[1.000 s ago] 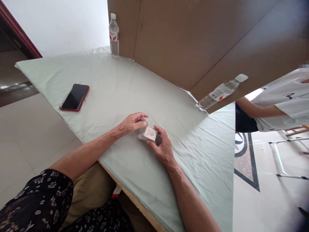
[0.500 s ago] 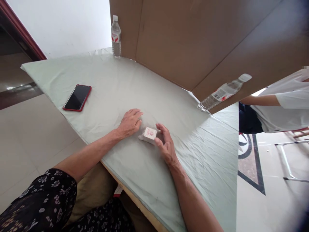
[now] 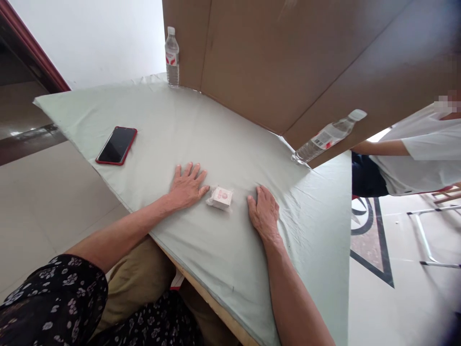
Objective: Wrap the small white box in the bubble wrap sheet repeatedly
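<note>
A small white box [image 3: 220,197] with a red print on top, in a clear plastic wrapper, lies on the pale green tablecloth [image 3: 201,240] between my hands. My left hand [image 3: 187,186] rests flat on the cloth to its left, fingers spread, with the thumb tip close to the wrapper. To the right of the box, my right hand [image 3: 264,210] lies palm down with the fingers stretched out and close together. A small gap separates it from the box. Neither hand holds anything.
A phone [image 3: 116,145] in a red case lies at the left. A brown cardboard panel [image 3: 259,62] stands along the table's far side. One water bottle [image 3: 172,57] stands at its left end, another bottle [image 3: 328,137] at its right. A person in a white shirt [image 3: 428,149] sits beyond.
My right hand has moved right, away from the box, and flattened on the cloth. My left hand has shifted slightly left and spread its fingers. The box stays between them.
</note>
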